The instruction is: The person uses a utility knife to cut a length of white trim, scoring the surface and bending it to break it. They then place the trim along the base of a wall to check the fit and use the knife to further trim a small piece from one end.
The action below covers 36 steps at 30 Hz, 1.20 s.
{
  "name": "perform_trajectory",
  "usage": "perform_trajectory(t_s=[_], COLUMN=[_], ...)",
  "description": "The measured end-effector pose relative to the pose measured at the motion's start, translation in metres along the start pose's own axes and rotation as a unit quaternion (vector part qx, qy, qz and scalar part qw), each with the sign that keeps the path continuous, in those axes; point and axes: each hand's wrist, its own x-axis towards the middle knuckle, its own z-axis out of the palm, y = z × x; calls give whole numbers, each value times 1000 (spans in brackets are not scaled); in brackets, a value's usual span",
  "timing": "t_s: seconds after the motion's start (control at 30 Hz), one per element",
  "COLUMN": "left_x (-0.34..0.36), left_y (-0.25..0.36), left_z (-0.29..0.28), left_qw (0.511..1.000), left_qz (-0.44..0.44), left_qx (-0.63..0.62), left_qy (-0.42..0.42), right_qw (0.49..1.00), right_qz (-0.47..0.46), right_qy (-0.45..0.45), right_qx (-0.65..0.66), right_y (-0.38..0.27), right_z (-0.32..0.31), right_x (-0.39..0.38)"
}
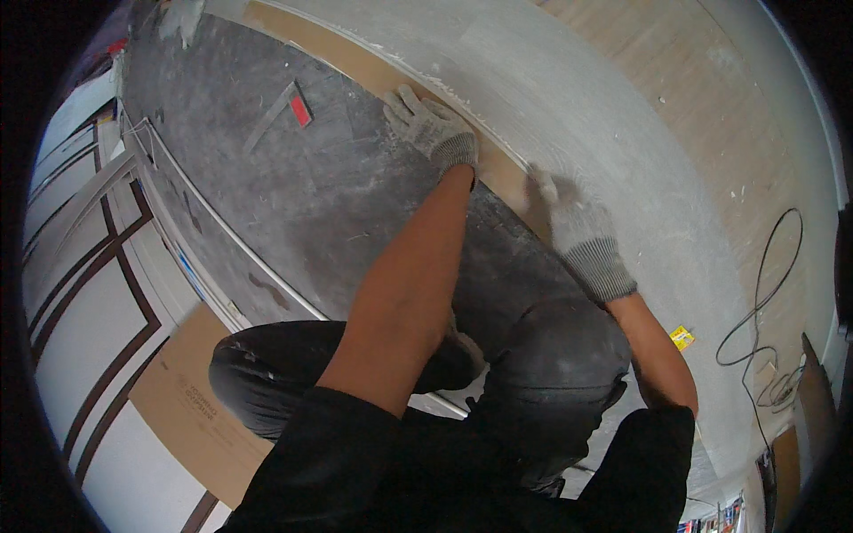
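A long tan strip of board (pixel 330 51) runs along the edge of the pale grey plank flooring (pixel 569 98), beside the dark grey floor (pixel 267 169). My left hand (pixel 431 131), in a grey knit glove, lies flat on this strip with its fingers spread. Farther along the strip, toward me, my right hand (pixel 582 233) wears a similar glove and rests at the seam between strip and planks. Motion blurs its fingers, so what they hold, if anything, cannot be made out. An angled metal square (pixel 271 115) with a red patch lies left of my left hand.
A thin white pipe or cable (pixel 235 233) crosses the dark floor at left. Flattened-looking cardboard (pixel 200 404) lies near white panels with dark trim (pixel 107 355). At right are a coiled black cable (pixel 755 311) and a small yellow item (pixel 681 338). My bent knees are close below.
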Motion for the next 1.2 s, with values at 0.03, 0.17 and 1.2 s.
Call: perform_trajectory(t_s=[0.03, 0.17, 1.2], left_x=[2, 5, 0], left_y=[-3, 8, 0], left_z=[0, -1, 7], left_qw=[1000, 1000, 999], left_qz=[2, -13, 25], left_qx=[7, 0, 20], left_qy=[4, -18, 33], right_qw=[1000, 991, 997], right_qz=[10, 57, 16], right_qy=[-27, -117, 74], right_qx=[-2, 9, 31], right_y=[0, 3, -13], right_z=[-3, -20, -2], right_x=[-5, -20, 10])
